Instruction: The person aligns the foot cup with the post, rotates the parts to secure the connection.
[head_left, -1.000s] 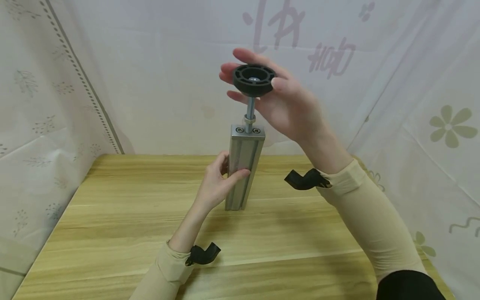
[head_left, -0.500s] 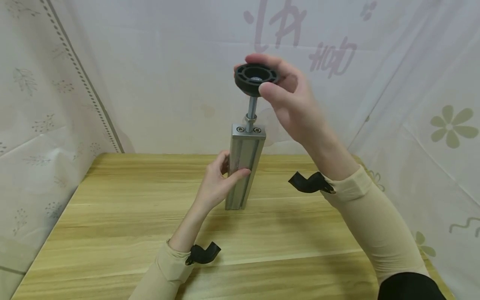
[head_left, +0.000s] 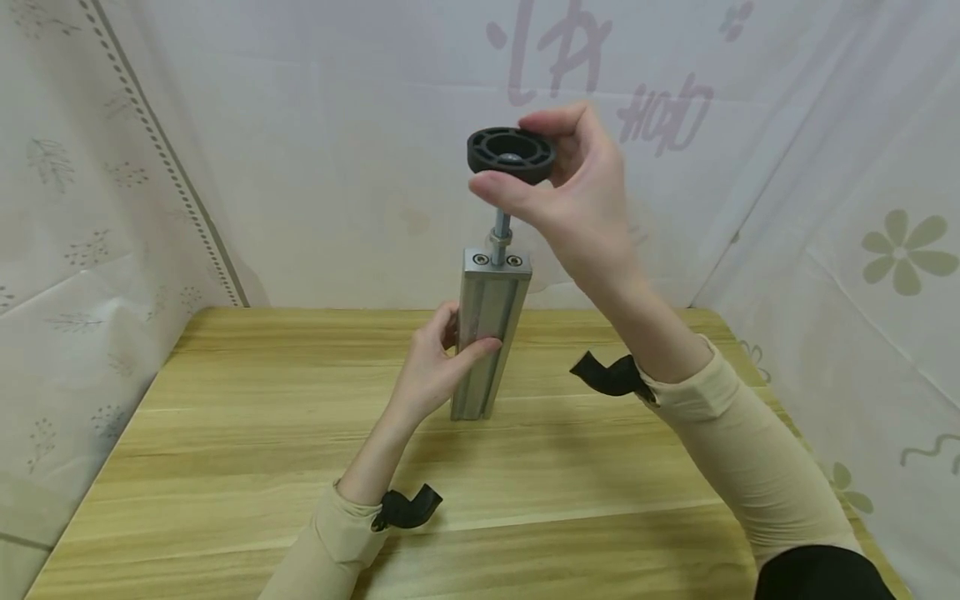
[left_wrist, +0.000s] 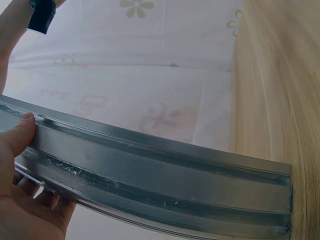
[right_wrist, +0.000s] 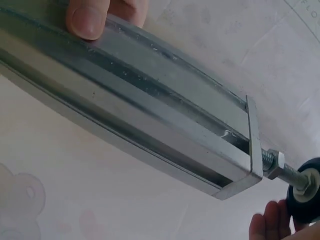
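A grooved aluminium profile (head_left: 487, 308) stands upright on the wooden table, its lower end meeting the tabletop in the left wrist view. My left hand (head_left: 435, 371) grips its middle, thumb across the front face and fingers behind. Two screws hold an end plate (head_left: 497, 268) on top. From the plate rises a threaded rod (head_left: 502, 223) with a hex nut (right_wrist: 273, 164) on it. The rod carries a black round levelling foot (head_left: 510, 154), ribbed side up. My right hand (head_left: 588, 196) holds this foot by its rim, thumb in front and fingers at the far right side.
The wood-grain table (head_left: 247, 433) reaches back to a pale printed curtain (head_left: 337, 192), which also hangs along both sides. Black curved pieces are strapped to both wrists, the right one (head_left: 611, 375) jutting out over the table.
My right hand has gone from spread fingers behind the foot to holding its rim, the thumb sliding left along the front edge. Left hand and profile have stayed in place.
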